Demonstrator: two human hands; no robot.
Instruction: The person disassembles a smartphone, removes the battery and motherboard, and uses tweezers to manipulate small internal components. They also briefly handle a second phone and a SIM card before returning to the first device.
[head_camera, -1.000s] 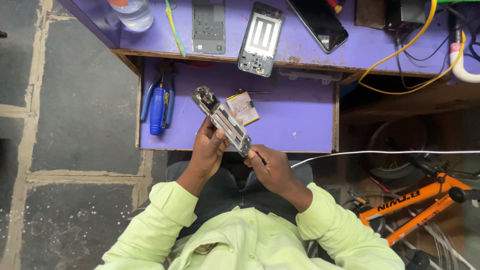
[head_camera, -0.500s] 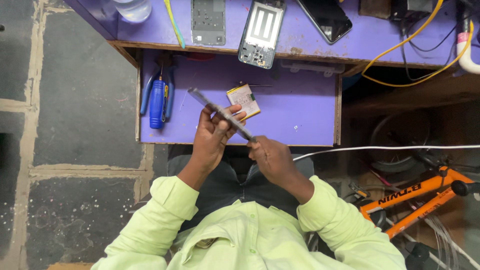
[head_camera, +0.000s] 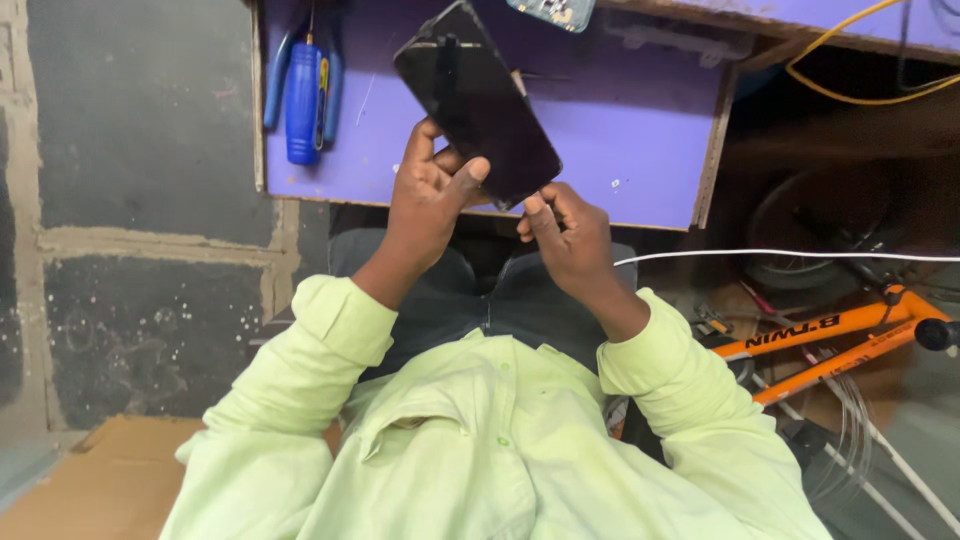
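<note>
A black phone (head_camera: 476, 100) with a dark glass face is held above the purple pull-out shelf (head_camera: 620, 130). My left hand (head_camera: 430, 195) grips its lower left side, thumb resting on the glass. My right hand (head_camera: 568, 232) pinches the phone's lower right corner with fingertips. The phone tilts up and to the left, screen side facing me. I wear a light green long-sleeved shirt.
A blue-handled tool (head_camera: 303, 95) lies at the shelf's left end. A circuit board (head_camera: 553, 10) peeks over the top edge. Yellow cable (head_camera: 850, 60) and a white cable (head_camera: 790, 255) run at right. An orange bicycle frame (head_camera: 830, 325) sits on the floor at right; cardboard (head_camera: 90, 490) lies lower left.
The phone has been turned over from edge-on, inner side showing, to its black glass face up. The camera has dipped lower and closer, so the upper desk has left the view.
</note>
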